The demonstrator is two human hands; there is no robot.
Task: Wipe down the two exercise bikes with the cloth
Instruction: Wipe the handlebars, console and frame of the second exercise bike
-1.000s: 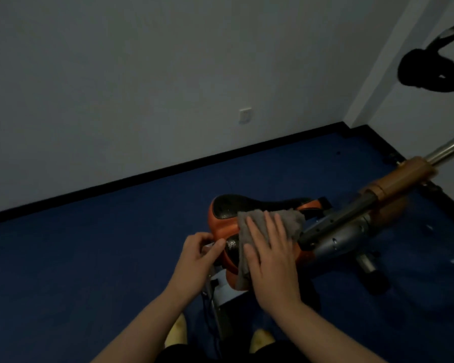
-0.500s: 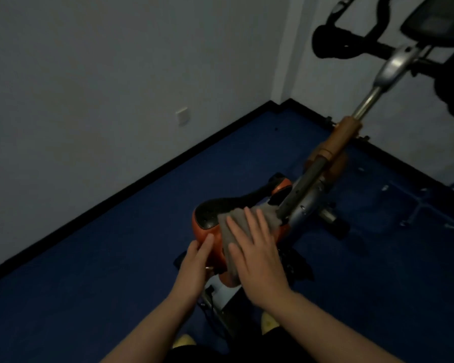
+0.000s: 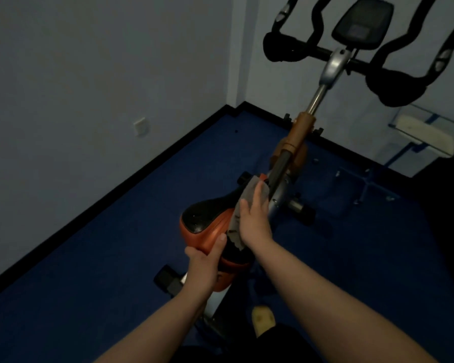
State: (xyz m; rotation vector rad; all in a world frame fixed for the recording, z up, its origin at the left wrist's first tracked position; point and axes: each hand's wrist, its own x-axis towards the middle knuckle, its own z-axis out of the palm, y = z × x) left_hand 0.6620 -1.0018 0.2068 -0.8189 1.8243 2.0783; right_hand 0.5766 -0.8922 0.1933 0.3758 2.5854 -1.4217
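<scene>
A dim room with a dark blue floor (image 3: 116,258) and pale walls holds an exercise bike (image 3: 281,184) that stands in the far corner of the floor, its length running from the person at the near edge up toward that corner. Its black handlebars (image 3: 393,82) and a small dark console (image 3: 362,24) rise at the far end on a silver post; the frame slopes down from there, orange then grey, to the saddle. The saddle (image 3: 207,224), orange with a black top, lies with its broad rear toward the person and its narrow nose pointing away along the frame. A grey cloth (image 3: 249,195) is draped over the right side and nose of the saddle. The right hand (image 3: 254,218) lies flat on the cloth, fingers straight and pressed together, pointing toward the nose and the frame beyond. The left hand (image 3: 207,260) grips the saddle's near rear edge, thumb laid up over the orange rim, seemingly steadying it. Judging from this, the wipe runs lengthwise along the saddle, and the frame tube just beyond the fingertips is the nearest unwiped part, closer to the right hand than the left. Only one bike is visible; the second cannot be seen.
</scene>
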